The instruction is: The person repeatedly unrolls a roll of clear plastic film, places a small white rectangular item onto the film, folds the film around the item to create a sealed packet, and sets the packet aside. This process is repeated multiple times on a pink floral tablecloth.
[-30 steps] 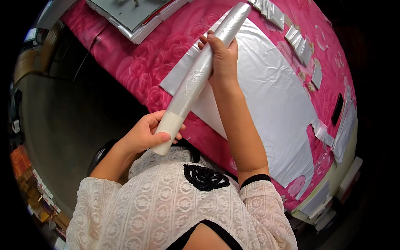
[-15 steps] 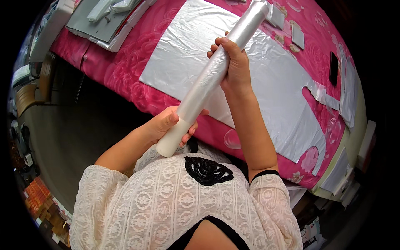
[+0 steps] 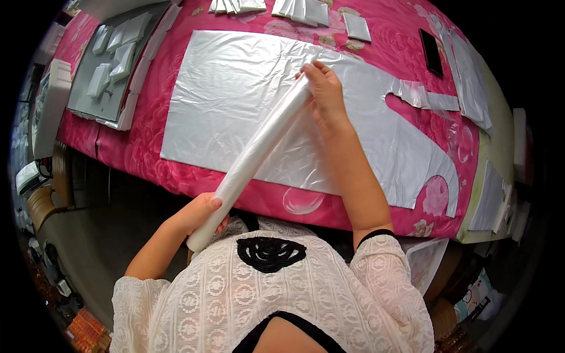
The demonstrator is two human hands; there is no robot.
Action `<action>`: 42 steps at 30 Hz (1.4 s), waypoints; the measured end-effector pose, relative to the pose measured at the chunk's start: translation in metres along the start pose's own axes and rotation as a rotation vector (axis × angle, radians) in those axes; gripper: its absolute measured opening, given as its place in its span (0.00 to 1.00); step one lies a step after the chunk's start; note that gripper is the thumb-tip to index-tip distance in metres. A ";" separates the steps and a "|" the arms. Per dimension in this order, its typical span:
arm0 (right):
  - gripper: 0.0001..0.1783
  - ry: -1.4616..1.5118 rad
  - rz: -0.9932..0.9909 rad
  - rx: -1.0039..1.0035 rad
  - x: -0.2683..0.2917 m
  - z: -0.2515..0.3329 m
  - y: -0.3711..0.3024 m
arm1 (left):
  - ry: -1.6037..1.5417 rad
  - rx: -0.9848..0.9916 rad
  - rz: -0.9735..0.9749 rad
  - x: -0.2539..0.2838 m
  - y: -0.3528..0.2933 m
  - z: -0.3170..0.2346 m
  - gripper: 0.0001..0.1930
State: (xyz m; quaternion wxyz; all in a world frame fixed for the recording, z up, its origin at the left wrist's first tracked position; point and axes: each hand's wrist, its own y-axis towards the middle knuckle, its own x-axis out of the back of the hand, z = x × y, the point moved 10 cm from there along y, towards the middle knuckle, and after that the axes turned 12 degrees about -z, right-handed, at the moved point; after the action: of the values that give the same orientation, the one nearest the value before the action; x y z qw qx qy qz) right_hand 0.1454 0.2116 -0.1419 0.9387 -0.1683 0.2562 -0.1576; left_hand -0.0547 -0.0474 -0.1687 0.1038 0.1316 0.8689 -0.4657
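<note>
A long roll of clear plastic film (image 3: 254, 154) slants from my lap up over the table's near edge. My left hand (image 3: 201, 214) is wrapped around its lower end, close to my body. At the upper end my right hand (image 3: 323, 88) grips it, fingers closed on the film. Below and beyond the roll, a large translucent plastic sheet (image 3: 206, 100) lies flat and slightly wrinkled. Its right side has curved cut-outs and a narrow strap, like an apron. The roll hides part of it.
A pink flowered tablecloth (image 3: 147, 150) covers the table. At the far left, several small folded plastic packets (image 3: 122, 61) sit on a grey board (image 3: 82, 106). More folded packets (image 3: 300, 10) line the far side. A black phone (image 3: 431, 53) lies right, beside stacked plastic sheets (image 3: 471, 88).
My right hand has shifted from partway along the roll to its upper end. The roll's lower end has come down and left with my left hand. The whole view has shifted too.
</note>
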 end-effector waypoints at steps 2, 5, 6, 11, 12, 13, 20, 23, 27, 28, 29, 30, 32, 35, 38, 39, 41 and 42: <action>0.19 -0.159 -0.060 0.092 0.028 0.027 0.027 | 0.007 0.043 0.068 -0.004 -0.008 0.009 0.39; 0.15 -0.426 0.048 0.052 0.036 0.035 0.032 | 0.013 0.062 0.042 0.002 -0.010 0.026 0.40; 0.14 -0.509 0.102 0.016 0.036 0.031 0.029 | 0.017 0.050 0.039 0.003 -0.010 0.028 0.40; 0.16 -0.811 0.331 -0.013 0.021 0.013 0.003 | 0.020 0.072 0.021 0.003 -0.013 0.032 0.44; 0.16 -0.845 0.378 -0.032 0.019 0.007 -0.003 | 0.026 0.070 0.023 0.004 -0.013 0.033 0.44; 0.16 -0.878 0.426 -0.048 0.016 0.003 -0.008 | 0.034 0.064 0.024 0.005 -0.012 0.032 0.43; 0.09 -0.833 0.573 -0.083 0.006 -0.013 -0.024 | 0.052 0.061 0.006 0.013 -0.009 0.043 0.39; 0.09 -0.798 0.536 0.005 0.009 -0.005 -0.022 | 0.012 0.027 0.064 0.008 -0.012 0.034 0.41; 0.10 -0.890 0.227 0.332 0.048 0.049 0.032 | 0.082 0.048 0.058 0.023 -0.015 0.045 0.42; 0.10 -0.909 0.135 0.414 0.066 0.070 0.050 | 0.121 0.074 0.052 0.034 -0.017 0.053 0.42; 0.10 -0.972 0.035 0.540 0.081 0.093 0.061 | 0.083 0.121 0.085 0.040 -0.027 0.058 0.38; 0.10 -0.995 -0.050 0.509 0.105 0.108 0.076 | 0.067 0.169 0.114 0.044 -0.037 0.059 0.36; 0.09 -0.943 -0.123 0.498 0.130 0.135 0.088 | 0.032 0.252 0.169 0.054 -0.055 0.061 0.33; 0.10 -0.997 -0.154 0.586 0.136 0.158 0.093 | 0.081 0.338 0.275 0.066 -0.073 0.065 0.32; 0.10 -0.924 -0.035 0.571 0.117 0.142 0.104 | 0.350 0.246 0.312 0.061 -0.064 0.028 0.28; 0.10 -0.886 0.005 0.537 0.110 0.133 0.103 | 0.560 0.111 0.250 0.055 -0.049 -0.001 0.27; 0.10 -0.866 0.078 0.482 0.087 0.111 0.095 | 0.927 -0.190 0.135 0.025 -0.025 -0.069 0.25; 0.10 -0.855 0.113 0.452 0.076 0.101 0.089 | 1.087 -0.357 0.088 0.003 -0.015 -0.102 0.24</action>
State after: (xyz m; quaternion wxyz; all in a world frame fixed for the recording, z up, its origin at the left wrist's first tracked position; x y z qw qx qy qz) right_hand 0.2807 0.2862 -0.1276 0.9801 0.0044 -0.1841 -0.0748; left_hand -0.0684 0.0306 -0.1026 -0.3181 0.3685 0.8563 -0.1725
